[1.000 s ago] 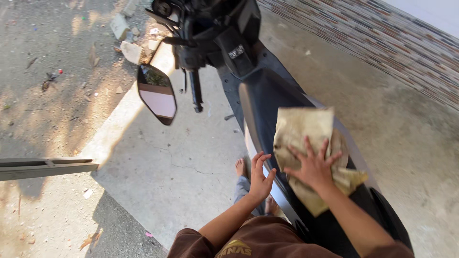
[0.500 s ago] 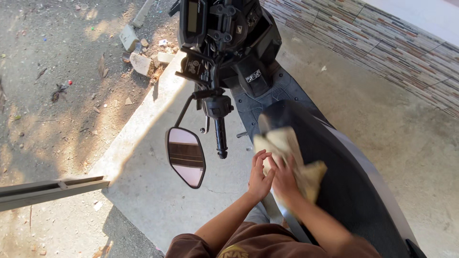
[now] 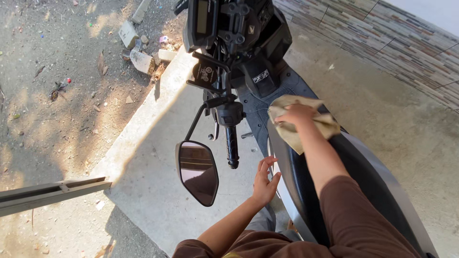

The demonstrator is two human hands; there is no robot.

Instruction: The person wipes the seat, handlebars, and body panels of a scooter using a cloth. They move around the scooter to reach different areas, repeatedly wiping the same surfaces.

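One scooter (image 3: 334, 172), one cloth (image 3: 306, 125), one mirror (image 3: 197, 172) and two bare hands: the right hand (image 3: 297, 114) lies flat on the tan cloth, palm down, pressing it onto the front tip of the black seat (image 3: 363, 177), just short of the footwell and the black front panel (image 3: 253, 71) ahead of the knuckles. Whether the fingers are curled into the cloth or only spread on it cannot be told from this angle. The left hand (image 3: 265, 180) is open with fingers apart, holding nothing, close against the seat's silver side trim (image 3: 287, 200), below and to the near side of the pressing hand. Beside that open palm hangs a single dark handlebar grip (image 3: 232, 145), and further out from it the one mirror on its stalk, facing up. Half a second ago both hands were bunched together on the cloth lower down the seat; now the cloth has travelled forward to the seat's nose and the left hand has come away from it. A second ago the cloth lay spread wide on the seat under the right hand alone. The cloth is now crumpled, its long axis running across the seat, one corner trailing back toward the person's brown sleeve (image 3: 354, 220). A few broken stones (image 3: 138, 52), four or five, lie on the dirt beyond the concrete slab (image 3: 143, 191), well away from both hands.
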